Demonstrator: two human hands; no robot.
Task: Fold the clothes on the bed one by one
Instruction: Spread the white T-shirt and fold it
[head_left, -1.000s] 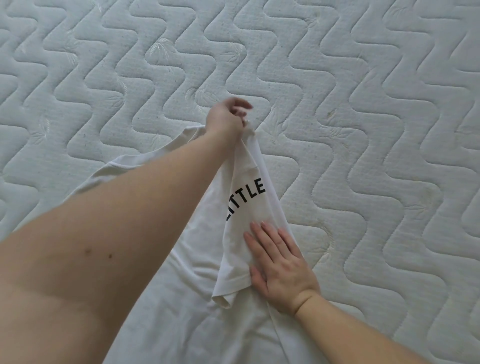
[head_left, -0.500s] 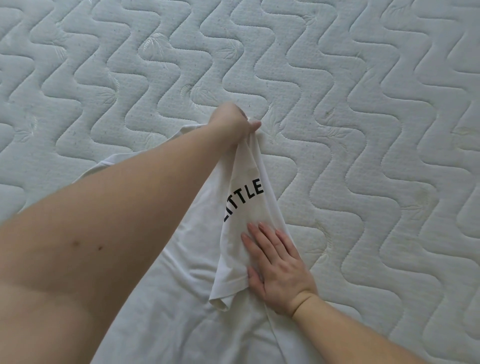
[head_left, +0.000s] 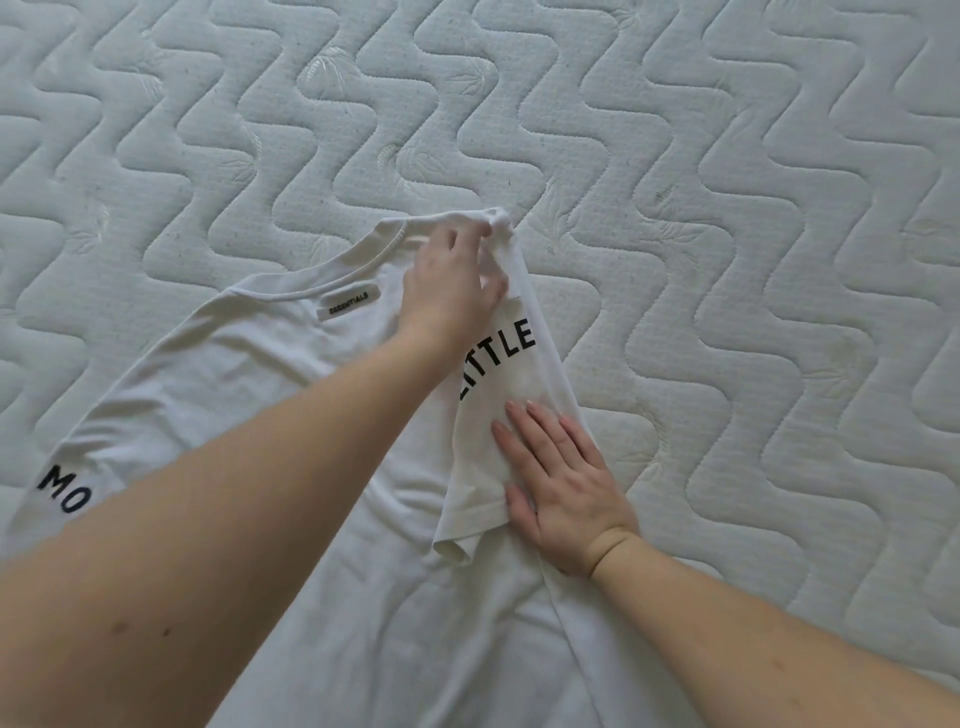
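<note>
Looking down from the head camera, we see a white cotton T-shirt (head_left: 291, 395) spread flat on a white quilted mattress (head_left: 727, 260) stitched with wavy lines. The shirt lies collar far, body running toward the near edge, with a small label reading "ESSENTIALS" (head_left: 349, 310) just inside the neckline. Its right sleeve (head_left: 498, 426) is folded inward over the body, showing black letters "LITTLE", and its cuff lies near the middle of the shirt. The left sleeve (head_left: 67, 488) lies out flat at the left, showing "MO".

Our left hand (head_left: 454, 291) reaches across to the far right shoulder of the shirt, fingers curled round a bunched bit of fabric there, beside the collar. Our right hand (head_left: 561, 488) lies flat with straight fingers pressing on the folded sleeve, just right of its cuff, palm over the shirt's right edge. The folded sleeve runs between the two hands.
</note>
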